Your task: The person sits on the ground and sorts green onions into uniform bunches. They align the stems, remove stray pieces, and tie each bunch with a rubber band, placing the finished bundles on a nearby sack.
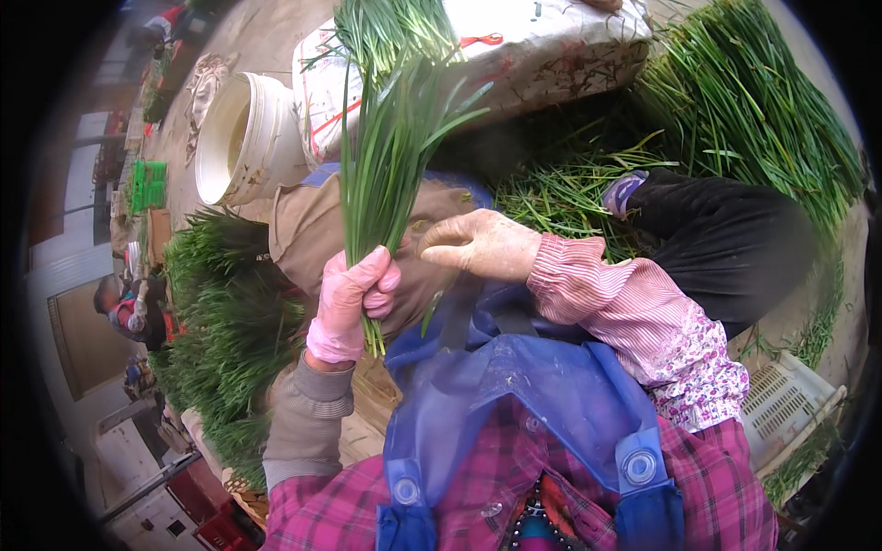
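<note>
My left hand (355, 296), in a thin pink glove, is closed around the lower part of a bunch of green chives (386, 165). The long flat leaves fan upward, and the pale stalk ends stick out below the fist. Just right of the bunch is my right hand (482, 244), in a pale, dirt-marked glove. Its thumb and fingers are bent and slightly apart, with nothing seen between them. A loose green blade (432, 313) hangs below it, against my blue apron (510, 372).
A white-wrapped block (551, 89) ahead carries more chives (396, 31) and a red tie (481, 39). A white bucket (241, 138) stands left of it. Stacked greens (227, 317) lie left, a large heap (751, 117) right. Loose trimmings (565, 200) surround my foot. A plastic crate (789, 406) sits right.
</note>
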`<state>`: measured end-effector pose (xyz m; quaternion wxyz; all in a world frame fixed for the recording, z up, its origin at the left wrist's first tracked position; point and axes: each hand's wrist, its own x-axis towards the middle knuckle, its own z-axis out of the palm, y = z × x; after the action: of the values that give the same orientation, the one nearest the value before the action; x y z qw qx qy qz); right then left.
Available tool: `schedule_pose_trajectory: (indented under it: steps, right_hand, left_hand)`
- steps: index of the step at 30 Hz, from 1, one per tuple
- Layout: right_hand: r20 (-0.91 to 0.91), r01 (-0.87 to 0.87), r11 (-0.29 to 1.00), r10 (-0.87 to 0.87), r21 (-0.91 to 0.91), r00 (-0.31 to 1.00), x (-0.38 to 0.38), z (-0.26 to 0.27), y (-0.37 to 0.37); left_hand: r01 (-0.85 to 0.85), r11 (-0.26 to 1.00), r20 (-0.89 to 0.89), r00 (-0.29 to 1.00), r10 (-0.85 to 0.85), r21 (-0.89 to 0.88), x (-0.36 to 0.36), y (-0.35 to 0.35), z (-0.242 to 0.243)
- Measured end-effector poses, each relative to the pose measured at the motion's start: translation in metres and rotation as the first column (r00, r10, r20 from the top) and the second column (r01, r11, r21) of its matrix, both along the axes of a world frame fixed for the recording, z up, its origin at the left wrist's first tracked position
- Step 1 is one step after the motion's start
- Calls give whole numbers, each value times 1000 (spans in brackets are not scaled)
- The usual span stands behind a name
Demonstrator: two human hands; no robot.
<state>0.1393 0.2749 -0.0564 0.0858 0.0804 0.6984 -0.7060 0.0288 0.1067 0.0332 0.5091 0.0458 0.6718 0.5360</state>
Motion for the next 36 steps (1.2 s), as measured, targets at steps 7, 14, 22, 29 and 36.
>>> schedule_pose_trajectory:
  steps: [7,14,22,29,36]
  right_hand:
    - [-51,50,994,-55,-95,997,-1,13,1]
    - [-204,534,820,-569,-205,797,8,34,23]
    - [-170,498,866,-484,48,858,-25,38,34]
    - [-613,672,617,-360,410,704,-37,16,27]
    - [-504,674,361,-463,644,729,-40,-18,68]
  left_hand:
    - [-10,996,-35,999,7,-93,3,-11,-1]
    - [-25,982,-91,996,8,-189,3,-30,2]
    - [-18,975,-206,978,-29,-223,5,-35,-6]
    - [-44,983,-228,974,3,-176,-1,-42,-4]
    - [-117,965,-944,266,-197,-234,-49,-62,18]
